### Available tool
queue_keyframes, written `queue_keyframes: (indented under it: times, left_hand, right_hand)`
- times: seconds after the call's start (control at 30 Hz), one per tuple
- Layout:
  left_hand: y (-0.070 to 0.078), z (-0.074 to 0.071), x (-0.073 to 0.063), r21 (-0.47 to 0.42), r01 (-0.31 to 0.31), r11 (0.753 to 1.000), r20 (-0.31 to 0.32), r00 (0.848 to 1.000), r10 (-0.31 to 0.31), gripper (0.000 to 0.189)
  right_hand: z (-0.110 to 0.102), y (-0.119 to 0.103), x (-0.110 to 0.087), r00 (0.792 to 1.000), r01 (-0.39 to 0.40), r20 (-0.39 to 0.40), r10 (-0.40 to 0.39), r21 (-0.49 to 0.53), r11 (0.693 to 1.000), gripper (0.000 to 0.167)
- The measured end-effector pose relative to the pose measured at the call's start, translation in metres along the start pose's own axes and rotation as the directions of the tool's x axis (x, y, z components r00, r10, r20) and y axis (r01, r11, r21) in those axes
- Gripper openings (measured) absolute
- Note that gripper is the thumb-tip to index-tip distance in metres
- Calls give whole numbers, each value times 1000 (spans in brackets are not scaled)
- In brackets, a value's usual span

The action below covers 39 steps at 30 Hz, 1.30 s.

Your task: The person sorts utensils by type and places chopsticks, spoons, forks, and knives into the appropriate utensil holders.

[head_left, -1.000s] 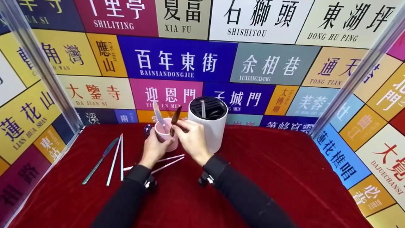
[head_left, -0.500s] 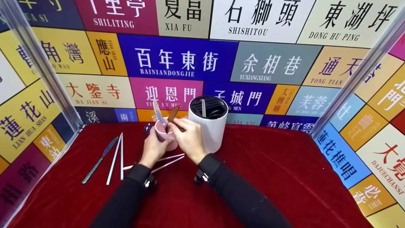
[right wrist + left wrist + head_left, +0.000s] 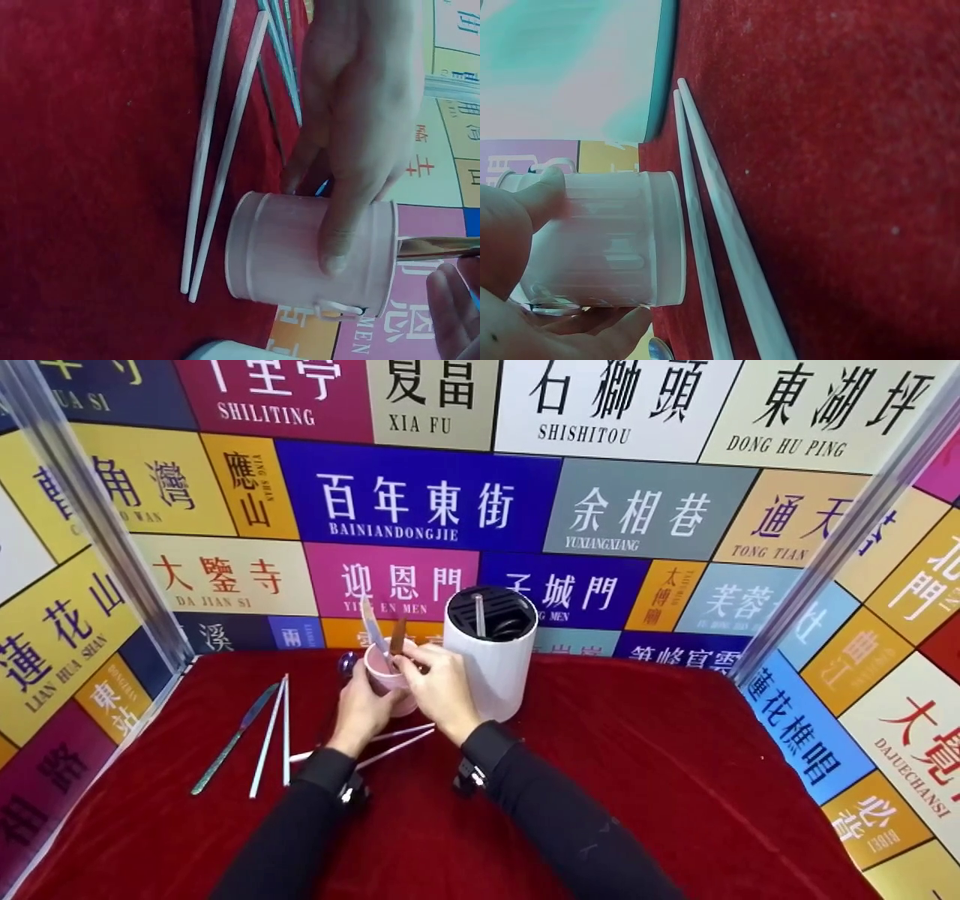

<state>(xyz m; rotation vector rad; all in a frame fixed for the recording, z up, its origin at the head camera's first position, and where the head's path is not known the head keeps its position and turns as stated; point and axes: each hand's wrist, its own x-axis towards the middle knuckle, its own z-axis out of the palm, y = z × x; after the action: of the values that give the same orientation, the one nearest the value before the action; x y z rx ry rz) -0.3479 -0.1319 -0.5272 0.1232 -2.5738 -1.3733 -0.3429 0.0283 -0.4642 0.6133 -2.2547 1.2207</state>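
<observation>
My left hand (image 3: 364, 709) grips a small pink bucket-shaped cup (image 3: 388, 682) round its wall, with the thumb on the near side, as the right wrist view shows. A silvery knife blade (image 3: 373, 628) stands up from the cup, leaning left. My right hand (image 3: 442, 686) pinches a copper-brown knife (image 3: 399, 634) at the cup's mouth. Its flat upper part points up above my fingers, and its lower end is hidden by the hand and cup. In the right wrist view a bronze shaft (image 3: 435, 246) meets the cup's rim.
A white cylindrical holder (image 3: 491, 675) with a black slotted top stands right of the cup. Two pale chopsticks (image 3: 397, 747) lie before the cup. Left are two light-blue chopsticks (image 3: 267, 742) and a greenish knife (image 3: 232, 742). A shiny purple round piece (image 3: 346, 662) lies behind my left hand.
My right hand has moved left with the copper-brown knife, which has turned more upright over the cup's mouth. My left hand and the cup have stayed almost still.
</observation>
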Motion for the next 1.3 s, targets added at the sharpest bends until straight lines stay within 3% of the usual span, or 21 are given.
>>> queue_keyframes:
  times: [0.27,0.5,0.63,1.0,1.3]
  left_hand:
    - [-1,-1,0,3,10,1000,8,1000,-10,93]
    - [-1,-1,2,-1,-5,1000,-13,1000,5,91]
    - [0,-1,2,4,10,1000,-7,1000,-10,89]
    - [-1,0,1,11,19,1000,5,1000,-19,87]
    - [0,0,1,29,29,999,6,1000,-29,87]
  right_hand:
    - [9,5,2,994,-16,108,18,-21,1000,21]
    - [15,11,8,981,-51,179,75,-133,990,19]
    - [19,16,9,974,-57,211,87,-144,988,20]
    - [18,14,7,965,-29,247,92,-247,969,23]
    - [19,16,5,966,-34,245,84,-200,979,24]
